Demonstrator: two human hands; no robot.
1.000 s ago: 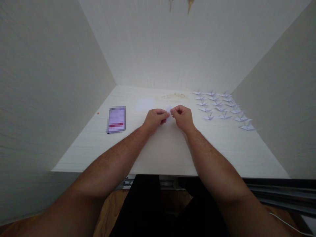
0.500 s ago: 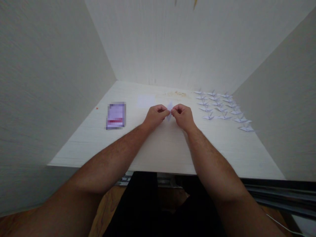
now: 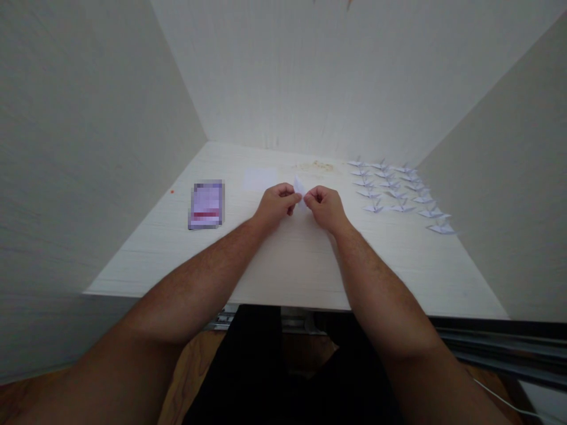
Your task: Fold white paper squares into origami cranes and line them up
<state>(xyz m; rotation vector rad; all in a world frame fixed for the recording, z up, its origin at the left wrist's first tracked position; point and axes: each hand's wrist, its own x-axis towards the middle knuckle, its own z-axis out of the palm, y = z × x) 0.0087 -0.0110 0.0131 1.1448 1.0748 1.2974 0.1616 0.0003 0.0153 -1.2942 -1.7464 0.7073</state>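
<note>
My left hand (image 3: 275, 206) and my right hand (image 3: 326, 208) meet over the middle of a white table (image 3: 292, 260). Both pinch a small folded piece of pale paper (image 3: 300, 186) between their fingertips, and the paper pokes up between the two hands. Fingers of both hands are curled closed around it. A flat pale paper square (image 3: 260, 177) lies on the table just beyond my left hand.
Several folded paper cranes (image 3: 396, 193) stand in rows at the right back of the table. A purple-and-white packet (image 3: 206, 205) lies to the left. White walls close in on three sides. A brownish stain (image 3: 316, 167) marks the far table.
The folded paper has shifted a little between my fingertips and now sticks up higher. The view has tilted slightly; both hands stay together at the same spot.
</note>
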